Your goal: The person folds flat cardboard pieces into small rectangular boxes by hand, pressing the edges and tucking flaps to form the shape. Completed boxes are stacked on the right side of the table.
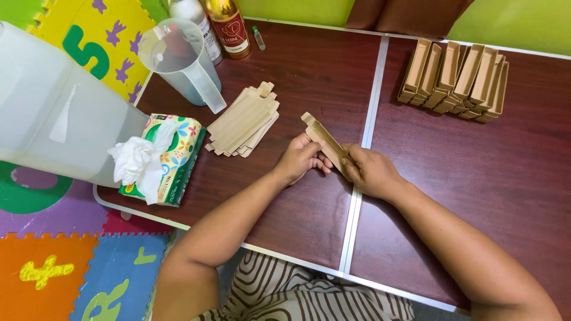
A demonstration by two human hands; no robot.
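Observation:
Both hands grip one flat brown cardboard box blank over the middle of a dark red table. My left hand pinches its near left side. My right hand grips its lower right end by the table's metal seam. The blank is tilted, its tabbed end pointing up and left. A loose stack of flat blanks lies to the left of my hands. A row of folded open cardboard boxes stands at the far right.
A soft tissue pack with a tissue sticking out lies at the table's left edge. A clear plastic jug, two bottles and a small vial stand at the back left. A large translucent container rests on the foam mat.

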